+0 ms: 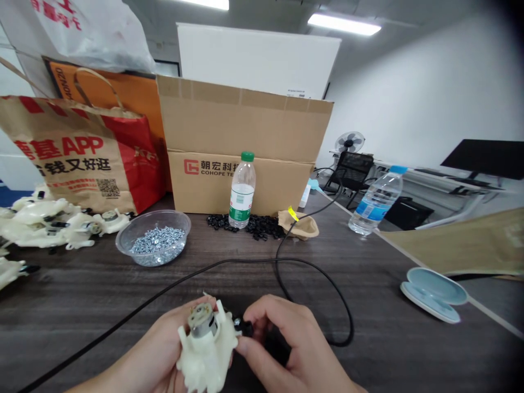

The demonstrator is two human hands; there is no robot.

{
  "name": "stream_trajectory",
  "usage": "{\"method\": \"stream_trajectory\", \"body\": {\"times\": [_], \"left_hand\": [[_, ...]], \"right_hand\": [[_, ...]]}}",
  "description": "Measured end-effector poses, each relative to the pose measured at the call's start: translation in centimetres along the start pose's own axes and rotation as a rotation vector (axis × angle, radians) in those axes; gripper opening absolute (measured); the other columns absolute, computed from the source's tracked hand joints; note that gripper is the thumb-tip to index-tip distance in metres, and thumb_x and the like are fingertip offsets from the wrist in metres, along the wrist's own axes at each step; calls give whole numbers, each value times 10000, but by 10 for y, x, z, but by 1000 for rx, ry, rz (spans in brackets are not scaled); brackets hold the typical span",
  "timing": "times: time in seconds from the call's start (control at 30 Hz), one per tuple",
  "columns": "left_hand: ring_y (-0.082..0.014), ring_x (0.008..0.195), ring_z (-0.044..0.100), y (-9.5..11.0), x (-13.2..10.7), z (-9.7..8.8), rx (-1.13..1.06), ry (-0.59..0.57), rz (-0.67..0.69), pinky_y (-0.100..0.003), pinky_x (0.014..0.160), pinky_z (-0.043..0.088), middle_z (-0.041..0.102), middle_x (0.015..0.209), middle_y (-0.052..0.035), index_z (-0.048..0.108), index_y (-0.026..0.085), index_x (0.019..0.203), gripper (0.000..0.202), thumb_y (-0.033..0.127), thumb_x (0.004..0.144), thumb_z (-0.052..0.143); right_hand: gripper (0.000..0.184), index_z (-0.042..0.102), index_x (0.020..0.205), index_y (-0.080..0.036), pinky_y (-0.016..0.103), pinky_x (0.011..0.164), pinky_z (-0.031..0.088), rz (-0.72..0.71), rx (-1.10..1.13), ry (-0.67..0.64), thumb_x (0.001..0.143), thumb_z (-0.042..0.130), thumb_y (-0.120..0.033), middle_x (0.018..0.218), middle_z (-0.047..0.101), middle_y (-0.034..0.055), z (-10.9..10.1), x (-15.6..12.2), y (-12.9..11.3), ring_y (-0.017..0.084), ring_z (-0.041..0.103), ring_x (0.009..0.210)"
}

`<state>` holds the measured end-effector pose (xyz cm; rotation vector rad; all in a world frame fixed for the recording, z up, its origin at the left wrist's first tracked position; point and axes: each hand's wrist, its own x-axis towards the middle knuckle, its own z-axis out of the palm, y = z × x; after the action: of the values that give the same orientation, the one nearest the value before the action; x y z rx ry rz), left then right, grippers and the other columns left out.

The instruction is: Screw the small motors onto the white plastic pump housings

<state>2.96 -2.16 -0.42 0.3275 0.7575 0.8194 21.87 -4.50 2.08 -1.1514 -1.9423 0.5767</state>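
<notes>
A pale plastic casing [208,363] rests in the left hand [174,333] while the right hand [289,344] pinches a small black piece [246,327] at its side

The left hand curls around the casing above the table [102,289], with the silver motor [202,321] facing up, probably to give the other hand a steady side to work against; the right thumb and forefinger press together on the black piece (whether it is fixed to the casing, I cannot tell). Farther back sit a clear bowl [153,261] of screws [158,240] and a scatter of black bits [264,226], likely set there to be within reach yet clear of the wrists, with more pale casings [45,218] heaped at the left. A black cable [229,261] runs between hands and bowl, and a green-capped bottle [241,199] stands among the black bits
</notes>
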Motion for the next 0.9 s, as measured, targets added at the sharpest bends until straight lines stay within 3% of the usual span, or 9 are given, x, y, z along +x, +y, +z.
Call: {"method": "stream_trajectory", "body": {"times": [0.1, 0.27, 0.4, 0.57, 0.7, 0.9], "left_hand": [[-140, 497, 685, 4, -4, 3, -22, -18, -57, -183, 506, 563, 715, 547, -85, 739, 78, 734, 310, 196, 988, 607], [-133, 501, 673, 7, -6, 6, 32, 28, -36, -182, 511, 571, 710, 564, -76, 723, 82, 709, 309, 220, 975, 646], [-158, 464, 662, 12, -11, 6, 132, 49, -44, -212, 413, 558, 701, 590, -82, 711, 91, 851, 348, 304, 1043, 514], [-185, 542, 654, 21, -16, -1, 228, -122, 73, -210, 351, 521, 654, 673, -38, 673, 157, 1005, 215, 303, 1000, 515], [-193, 702, 620, 29, -14, -5, 279, -243, 166, -255, 481, 559, 656, 831, -67, 674, 152, 1005, 185, 267, 907, 567], [-147, 750, 564, 48, -31, 14, 814, -355, 114, -204, 631, 440, 642, 859, 2, 653, 199, 1059, 315, 268, 766, 749]], "right_hand": [[68, 655, 847, -198, 230, 597, 461, 14, 7, -22, 810, 712, -200, 694, 660, -20, 0, -1, 1, 133, 613, 611], [221, 667, 1006, -226, 247, 657, 478, -49, 4, -19, 809, 739, -158, 773, 653, -29, -1, -2, 3, 138, 625, 680], [220, 643, 1005, -215, 292, 694, 486, -89, -47, -31, 810, 687, -123, 814, 624, -6, -5, -1, 4, 168, 609, 747], [273, 588, 1008, -211, 362, 750, 462, 65, -279, -118, 784, 675, -82, 952, 613, 33, -22, 4, 6, 222, 577, 866], [236, 587, 947, -212, 351, 762, 439, 111, -354, -257, 788, 732, -115, 964, 625, 20, -32, 8, 11, 223, 571, 890], [104, 604, 881, -224, 320, 724, 444, 116, -383, -329, 873, 683, -156, 883, 634, -4, -32, 14, 14, 198, 593, 815]]}}
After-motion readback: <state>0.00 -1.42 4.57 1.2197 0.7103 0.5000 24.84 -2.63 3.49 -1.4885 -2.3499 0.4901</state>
